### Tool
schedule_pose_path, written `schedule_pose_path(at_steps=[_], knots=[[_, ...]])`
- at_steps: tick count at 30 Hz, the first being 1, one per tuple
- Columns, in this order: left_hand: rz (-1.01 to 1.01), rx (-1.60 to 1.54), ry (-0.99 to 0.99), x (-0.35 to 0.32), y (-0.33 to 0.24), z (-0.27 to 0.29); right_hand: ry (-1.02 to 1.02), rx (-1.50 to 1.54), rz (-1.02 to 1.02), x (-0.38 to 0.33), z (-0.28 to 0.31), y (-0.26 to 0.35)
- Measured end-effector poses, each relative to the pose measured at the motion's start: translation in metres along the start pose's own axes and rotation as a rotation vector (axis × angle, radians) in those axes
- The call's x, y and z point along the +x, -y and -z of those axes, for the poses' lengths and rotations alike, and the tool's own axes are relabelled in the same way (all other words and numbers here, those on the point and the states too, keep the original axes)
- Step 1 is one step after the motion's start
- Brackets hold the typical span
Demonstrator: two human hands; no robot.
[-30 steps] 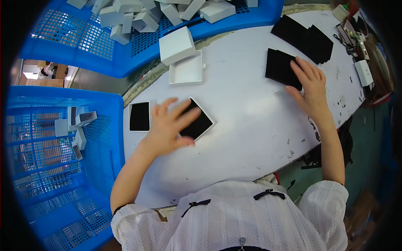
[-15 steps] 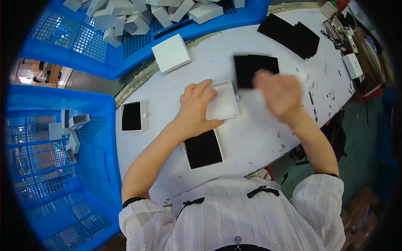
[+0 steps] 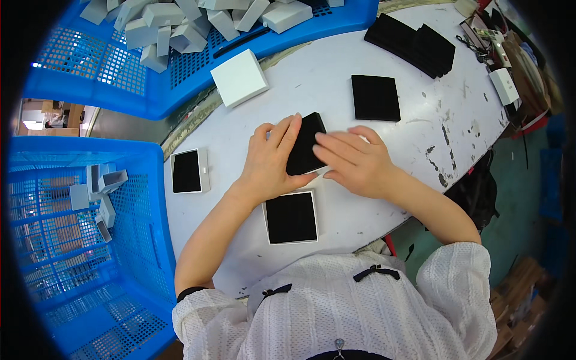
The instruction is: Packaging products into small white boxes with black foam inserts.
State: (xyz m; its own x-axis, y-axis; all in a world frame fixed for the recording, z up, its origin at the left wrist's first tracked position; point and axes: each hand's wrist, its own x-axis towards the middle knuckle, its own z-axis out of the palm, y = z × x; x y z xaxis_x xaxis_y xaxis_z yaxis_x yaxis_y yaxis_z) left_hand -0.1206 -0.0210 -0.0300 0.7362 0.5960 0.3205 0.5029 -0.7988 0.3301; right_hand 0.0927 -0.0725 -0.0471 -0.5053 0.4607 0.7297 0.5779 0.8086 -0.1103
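My left hand [image 3: 271, 157] is curled round a small white box [image 3: 320, 170], fingers at its far side and thumb at its near side. A square black foam pad [image 3: 308, 143] lies in or on the box and hides most of it. My right hand [image 3: 358, 162] rests at the right of the pad, fingers stretched over it and thumb apart. Just nearer to me lies a white box with a black pad inside [image 3: 291, 218]. Another padded box [image 3: 188, 171] lies to the left. A stack of black pads [image 3: 376, 98] lies beyond my right hand.
A closed white box [image 3: 240, 78] lies beside the far blue basket [image 3: 102, 57], which holds many white boxes. The left blue basket [image 3: 157, 210] has several white sleeves inside. More black pads [image 3: 411, 45] lie at the back right, near cluttered tools and a white carton [image 3: 503, 86].
My right hand has moved left from the pad stack to the box under my left hand. A black pad now covers the box's white inside, which showed bare before.
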Motion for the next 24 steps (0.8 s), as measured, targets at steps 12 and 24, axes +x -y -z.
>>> schedule_pose_path(at_steps=[12, 24], knots=[[0.302, 0.284, 0.498, -0.027, 0.003, 0.054, 0.394, 0.128, -0.190, -0.009, 0.020, -0.003], [0.385, 0.495, 0.413, 0.113, 0.086, 0.057, 0.177, -0.302, -0.311, -0.035, 0.037, -0.071]])
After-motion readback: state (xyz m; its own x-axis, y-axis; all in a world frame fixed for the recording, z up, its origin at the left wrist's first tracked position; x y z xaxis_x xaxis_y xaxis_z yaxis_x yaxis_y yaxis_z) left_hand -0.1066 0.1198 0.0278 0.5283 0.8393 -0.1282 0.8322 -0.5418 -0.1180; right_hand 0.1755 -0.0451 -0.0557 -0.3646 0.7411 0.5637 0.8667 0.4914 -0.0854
